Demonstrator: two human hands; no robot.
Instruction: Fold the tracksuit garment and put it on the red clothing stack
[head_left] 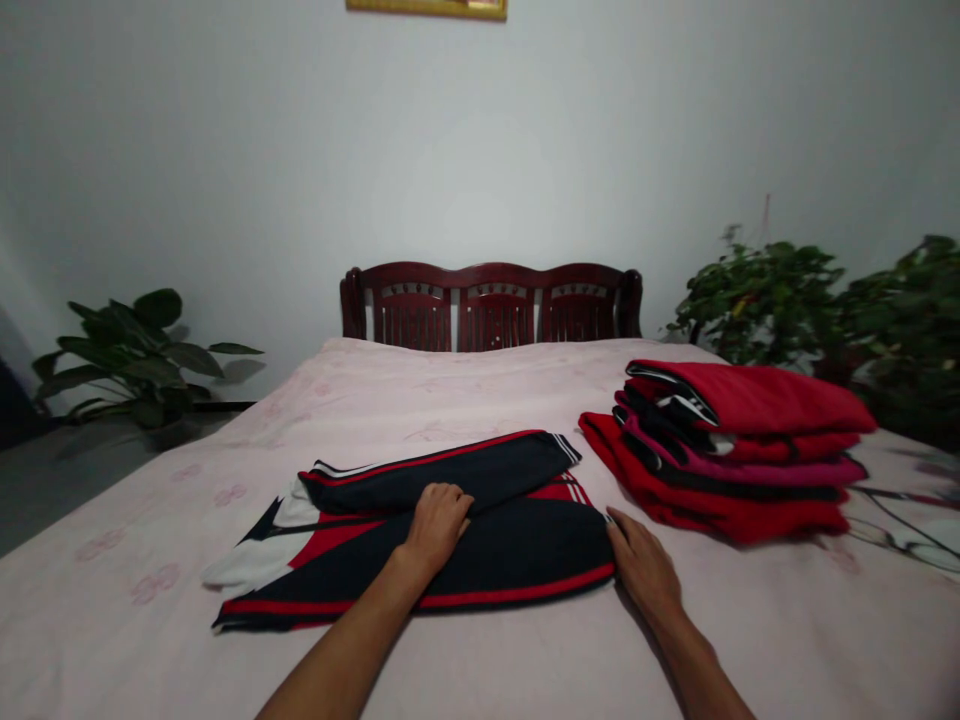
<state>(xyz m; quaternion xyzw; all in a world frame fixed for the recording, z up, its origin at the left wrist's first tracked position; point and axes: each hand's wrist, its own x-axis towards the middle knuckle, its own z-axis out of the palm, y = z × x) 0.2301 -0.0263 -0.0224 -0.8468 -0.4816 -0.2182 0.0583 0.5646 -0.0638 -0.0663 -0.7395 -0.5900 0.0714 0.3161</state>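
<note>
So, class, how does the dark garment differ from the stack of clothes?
The dark garment lies low; the stack of clothes rises in several layers. The garment is mainly dark with red and white parts; the stack is mainly red. The left hand and right hand touch the garment, not the stack. Garment and stack rest on the pink bedcover.

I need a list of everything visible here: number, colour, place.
Garment: 1, navy, red, white, centre
Clothes stack: 1, mostly red, right
Bed cover: 1, pink, beneath
Apparent glasses: 1 pair, colour unclear, right edge
Cord: count unclear, dark, near glasses
Headboard: 1, maroon, far end
Plant: 1, green, left
Foliage: count unclear, green, right
Picture frame: 1, gold, top
Wall: 1, pale grey, back
Floor: 1, grey, left
Left hand: 1, bare, on garment's middle
Right hand: 1, bare, at garment's right end
</note>
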